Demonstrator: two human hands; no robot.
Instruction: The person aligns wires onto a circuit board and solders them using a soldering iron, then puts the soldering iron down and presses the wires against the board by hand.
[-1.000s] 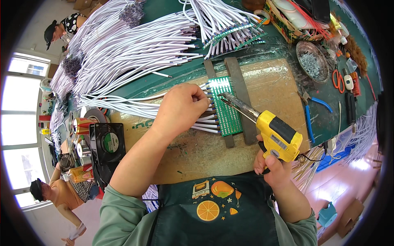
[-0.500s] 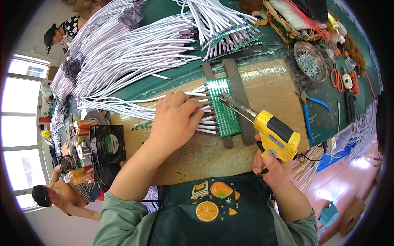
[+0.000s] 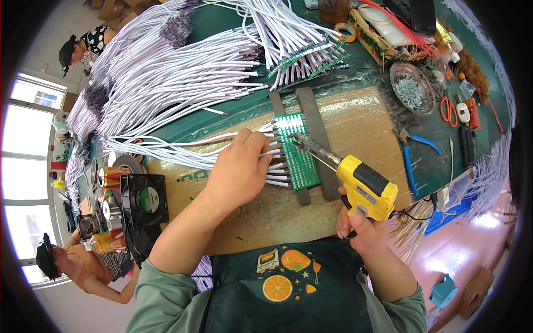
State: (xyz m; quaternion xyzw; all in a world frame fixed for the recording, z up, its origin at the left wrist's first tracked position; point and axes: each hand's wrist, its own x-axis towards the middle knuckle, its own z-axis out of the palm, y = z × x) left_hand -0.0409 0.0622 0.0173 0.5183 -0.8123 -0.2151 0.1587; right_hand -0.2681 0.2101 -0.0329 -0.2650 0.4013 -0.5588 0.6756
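Right in the middle of the brown work board (image 3: 355, 119), near its far edge, sits a green perforated circuit board (image 3: 300, 152) wedged between two dark grey bars (image 3: 316, 133). A row of white wires (image 3: 275, 161) runs into the circuit board's left side. The left hand (image 3: 239, 166) lies flat over those wires, fingers curled down and pressing them against the work board, fingertips just beside the green circuit board's left edge.

The right hand (image 3: 361, 230) is clenched around the grip of a yellow soldering gun (image 3: 363, 188), down near the near-right part of the work board. Its metal tip (image 3: 297, 140) points up-left and touches the circuit board's upper half, just beside the left fingers.

Rest of the bench is pretty packed: a huge heap of loose white cables (image 3: 177, 72) covers the far-left stretch of the green table (image 3: 427, 161), with more green strip boards (image 3: 311, 58) wired up at the far edge. Off the work board's right edge there are blue-handled pliers (image 3: 413, 152), and further toward the far-right corner a round metal dish (image 3: 412, 89) of small silvery bits, plus orange scissors (image 3: 448, 111). Off the near-left corner stands a black square fan (image 3: 144, 200) with a red can (image 3: 111, 177) just beside it. Two other people (image 3: 83, 47) are at the left rim, well apart from the hands.
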